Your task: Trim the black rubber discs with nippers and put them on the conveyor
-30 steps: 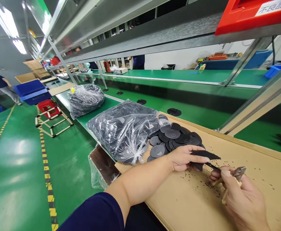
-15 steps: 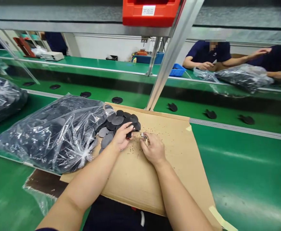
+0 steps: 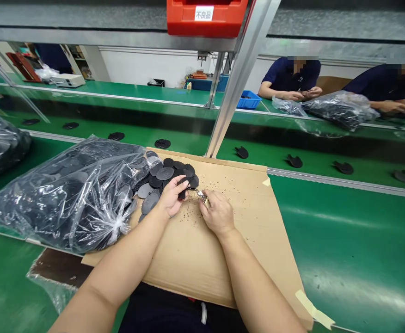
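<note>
Your green bench (image 3: 344,240) runs widest, bare surface showing at 3 o'clock from your hands. Beyond its metal rail, from 10 to 2 o'clock, black parts (image 3: 294,161) lie spaced in a line along a green strip (image 3: 195,155). A brown cardboard sheet (image 3: 251,236) covers the bench beneath your hands. At 9 o'clock a knotted clear bag (image 3: 64,194) bulges with dark discs, and a red bin (image 3: 205,21) sits overhead at 12. Loose black discs (image 3: 164,173) are heaped at 10 o'clock, just beside your left hand (image 3: 170,196). Your right hand (image 3: 219,212) has its fingers curled around a metal hand tool (image 3: 201,195). Your left fingers pinch a black piece (image 3: 182,193) at the tool's 9 o'clock; whether the two touch, you cannot tell. Tiny dark specks (image 3: 187,216) dot the cardboard around and below both hands.
</note>
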### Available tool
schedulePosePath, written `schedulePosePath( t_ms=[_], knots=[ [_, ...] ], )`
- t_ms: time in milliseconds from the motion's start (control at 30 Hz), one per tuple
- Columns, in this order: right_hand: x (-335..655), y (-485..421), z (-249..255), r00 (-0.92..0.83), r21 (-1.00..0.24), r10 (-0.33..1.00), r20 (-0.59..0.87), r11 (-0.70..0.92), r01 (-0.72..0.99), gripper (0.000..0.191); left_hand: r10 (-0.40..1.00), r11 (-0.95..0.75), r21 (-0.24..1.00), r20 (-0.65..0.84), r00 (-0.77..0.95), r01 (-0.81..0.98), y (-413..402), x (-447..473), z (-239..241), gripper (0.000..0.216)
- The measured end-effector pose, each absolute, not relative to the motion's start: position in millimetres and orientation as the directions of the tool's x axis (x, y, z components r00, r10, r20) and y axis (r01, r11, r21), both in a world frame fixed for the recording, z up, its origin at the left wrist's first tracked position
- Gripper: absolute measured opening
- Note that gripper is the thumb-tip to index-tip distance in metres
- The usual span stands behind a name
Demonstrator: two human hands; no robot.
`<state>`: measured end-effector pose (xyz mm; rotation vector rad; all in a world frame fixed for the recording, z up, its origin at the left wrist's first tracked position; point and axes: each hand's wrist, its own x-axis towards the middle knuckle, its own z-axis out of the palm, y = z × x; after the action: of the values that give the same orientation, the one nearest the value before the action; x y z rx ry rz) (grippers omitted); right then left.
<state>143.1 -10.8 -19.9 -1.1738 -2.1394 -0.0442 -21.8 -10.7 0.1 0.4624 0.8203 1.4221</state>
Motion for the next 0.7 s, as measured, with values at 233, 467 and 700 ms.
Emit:
schedulePosePath(
  t_ms=[233, 467, 700],
  knots=[
    [144.9, -9.0, -24.1, -0.363, -0.256, 0.774, 0.519, 0.546, 0.798, 0.028, 0.967, 0.105, 0.735, -0.232, -0.104, -0.67, -11.3, -17.9, -0.4, 0.048],
    [141.4, -8.7, -24.2, -0.311, -0.374, 0.826, 0.469, 0.505, 0.778, 0.027, 0.966, 0.102, 0.746, -0.233, -0.114, -0.658, -10.3, -18.3, -3.3, 0.048],
    [142.9, -4.0, -24.3, -0.07, -0.678, 0.907, 0.415, 0.36, 0.641, 0.027, 0.977, 0.023, 0.789, -0.15, -0.155, -0.614, -12.4, -19.3, 0.7, 0.056]
  ],
)
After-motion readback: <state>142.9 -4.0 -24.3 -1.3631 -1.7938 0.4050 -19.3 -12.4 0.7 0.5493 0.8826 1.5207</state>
